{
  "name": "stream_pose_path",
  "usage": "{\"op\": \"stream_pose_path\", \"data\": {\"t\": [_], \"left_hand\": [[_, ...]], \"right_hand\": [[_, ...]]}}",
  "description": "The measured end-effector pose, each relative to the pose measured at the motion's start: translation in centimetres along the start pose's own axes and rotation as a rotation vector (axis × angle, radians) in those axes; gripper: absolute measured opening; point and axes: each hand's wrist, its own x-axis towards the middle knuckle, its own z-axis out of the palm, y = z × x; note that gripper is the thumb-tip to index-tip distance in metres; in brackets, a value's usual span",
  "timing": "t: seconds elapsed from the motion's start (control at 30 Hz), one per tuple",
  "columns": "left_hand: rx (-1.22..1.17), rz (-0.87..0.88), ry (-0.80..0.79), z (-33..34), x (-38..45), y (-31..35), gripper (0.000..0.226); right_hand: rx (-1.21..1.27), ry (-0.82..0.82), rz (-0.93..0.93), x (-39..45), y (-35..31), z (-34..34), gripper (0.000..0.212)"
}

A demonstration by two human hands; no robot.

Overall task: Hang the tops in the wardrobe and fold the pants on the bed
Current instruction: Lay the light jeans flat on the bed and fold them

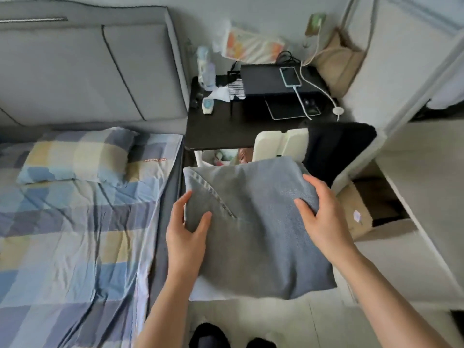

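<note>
Fingers [200, 223] of the left hand [184, 237] curl round the left edge of the folded grey-blue soft pants [253, 222], with the thumb on top and the other fingers tucked under. The right hand [324, 222] grips the right edge of the same cloth, its fingers bent over the top of it. Both hands hold the pants up in the gap beside the bed, not on it. A seam with pale stitching runs across the top left of the pants.

The bed with the blue, yellow and grey checked sheet [75, 234] is to the left, just beside the pants. A pillow in the same checked cloth [77, 156] lies at its head, below the grey padded headboard [88, 71].

Behind the pants stands a small black table [216, 131]. On it are a black flat box [268, 76] with a phone [290, 76] on top, and a white cable plugged into the phone. A clear plastic bottle [204, 69] stands at the table's back left corner. A brown cardboard box [356, 214] sits low on the right.
</note>
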Motion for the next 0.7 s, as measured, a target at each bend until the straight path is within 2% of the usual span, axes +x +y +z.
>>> {"op": "stream_pose_path", "data": {"t": [0.33,0.43,0.7], "left_hand": [[0.026,0.063,-0.356,19.9,-1.1,2.2,0.054],[0.008,0.034,-0.484,24.9,-0.4,2.5,0.055],[0.009,0.028,-0.874,36.5,2.7,3.5,0.071]], "right_hand": [[-0.044,0.286,0.245,-0.5,11.2,-14.7,0.046],[-0.09,0.395,0.315,-0.3,13.8,-17.2,0.044],[-0.127,0.546,0.542,1.6,19.1,-21.3,0.047]]}}
